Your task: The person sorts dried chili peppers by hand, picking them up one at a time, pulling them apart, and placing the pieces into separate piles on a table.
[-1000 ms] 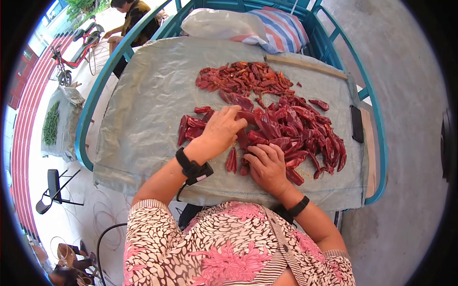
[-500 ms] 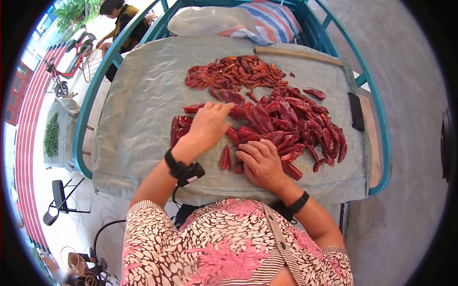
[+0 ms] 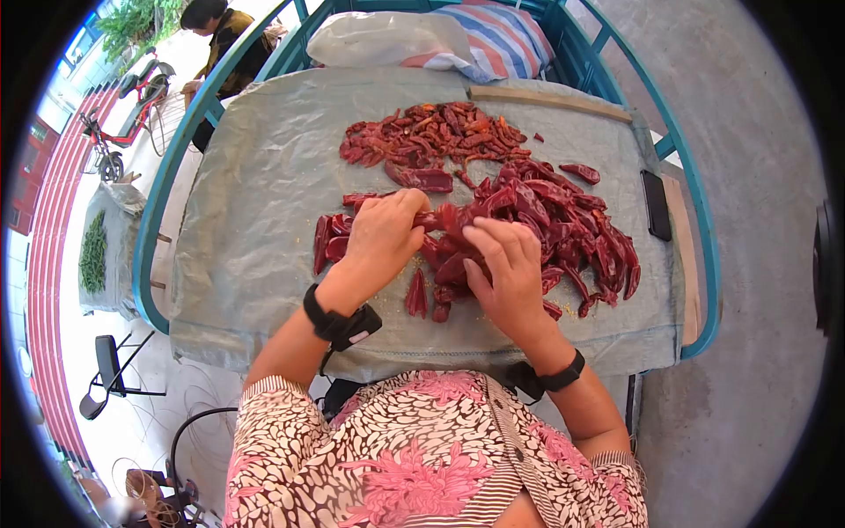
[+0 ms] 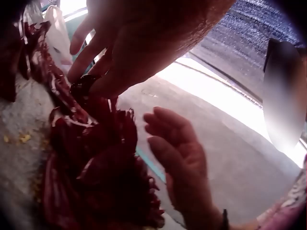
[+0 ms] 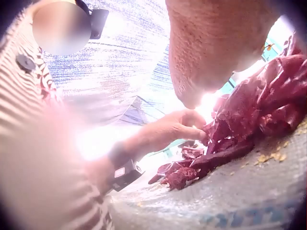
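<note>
Dried red peppers (image 3: 546, 207) lie in a large heap on a grey-green woven sheet (image 3: 255, 185). At the heap's left side the left hand (image 3: 383, 236) pinches a dark red pepper between thumb and fingers; the left wrist view shows this hand (image 4: 139, 43) from close by. The right hand (image 3: 510, 273) is raised over the heap's near edge, its fingers loosely bent with nothing seen in them; in the left wrist view this hand (image 4: 180, 163) is apart from the peppers. A few peppers (image 3: 330, 238) lie left of the left hand.
Smaller, flattened peppers (image 3: 431, 132) form another pile farther back. A wooden strip (image 3: 550, 101), a phone (image 3: 656, 205) and a striped sack (image 3: 506, 40) are around the sheet. Blue rails (image 3: 691, 202) border the cart. A person (image 3: 238, 48) is at the back left.
The right hand has lifted off the peppers and moved forward. The left hand has shifted slightly right and now pinches a pepper. One pepper behind it lies differently.
</note>
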Demonstrator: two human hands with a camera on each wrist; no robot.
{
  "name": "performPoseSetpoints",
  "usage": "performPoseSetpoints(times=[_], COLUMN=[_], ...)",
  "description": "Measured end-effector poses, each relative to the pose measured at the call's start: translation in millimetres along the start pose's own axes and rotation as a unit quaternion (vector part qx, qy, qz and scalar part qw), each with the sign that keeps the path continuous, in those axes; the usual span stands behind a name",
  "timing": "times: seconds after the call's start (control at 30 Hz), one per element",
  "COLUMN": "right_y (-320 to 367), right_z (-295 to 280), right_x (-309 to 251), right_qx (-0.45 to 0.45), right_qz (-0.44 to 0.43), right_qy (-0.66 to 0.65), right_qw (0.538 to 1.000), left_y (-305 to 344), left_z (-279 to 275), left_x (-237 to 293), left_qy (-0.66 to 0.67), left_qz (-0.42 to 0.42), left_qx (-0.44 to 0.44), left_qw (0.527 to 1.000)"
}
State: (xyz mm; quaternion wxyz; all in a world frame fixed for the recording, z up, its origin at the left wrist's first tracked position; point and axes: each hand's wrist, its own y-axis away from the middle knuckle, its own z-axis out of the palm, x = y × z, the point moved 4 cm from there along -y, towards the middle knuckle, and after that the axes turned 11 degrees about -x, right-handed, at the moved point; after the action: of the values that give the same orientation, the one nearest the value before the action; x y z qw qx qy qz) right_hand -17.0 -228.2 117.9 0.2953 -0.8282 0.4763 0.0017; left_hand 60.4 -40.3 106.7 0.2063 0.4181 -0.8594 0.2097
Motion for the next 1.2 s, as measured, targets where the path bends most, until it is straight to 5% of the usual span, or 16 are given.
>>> performPoseSetpoints(times=[0.13, 0.33, 0.43, 0.53, 0.63, 0.83, 1.2], right_y=[-15, -10, -10, -8, -7, -4, 0], right_z=[5, 27, 27, 26, 27, 31, 32], right_x=[-1, 9, 11, 13, 14, 15, 12], right_qx=[-0.016, -0.057, -0.059, -0.046, -0.032, -0.039, -0.042], right_qz=[0.03, 0.021, 0.027, 0.034, 0.033, 0.019, 0.015], right_qy=[0.003, 0.005, -0.002, 0.0, 0.002, -0.021, -0.011], right_qw=[0.999, 0.998, 0.998, 0.998, 0.999, 0.999, 0.999], left_y=[12, 16, 14, 13, 14, -15, -39], left_z=[-16, -8, -11, -29, -48, 4, 50], left_x=[24, 1, -6, -17, -33, -47, -44], left_qy=[0.187, 0.225, 0.12, 0.006, -0.137, -0.127, -0.2], left_qz=[0.018, -0.044, -0.052, -0.17, -0.131, 0.035, 0.0], left_qx=[-0.05, -0.084, -0.058, -0.025, 0.066, 0.045, -0.038], left_qw=[0.981, 0.97, 0.99, 0.985, 0.98, 0.99, 0.979])
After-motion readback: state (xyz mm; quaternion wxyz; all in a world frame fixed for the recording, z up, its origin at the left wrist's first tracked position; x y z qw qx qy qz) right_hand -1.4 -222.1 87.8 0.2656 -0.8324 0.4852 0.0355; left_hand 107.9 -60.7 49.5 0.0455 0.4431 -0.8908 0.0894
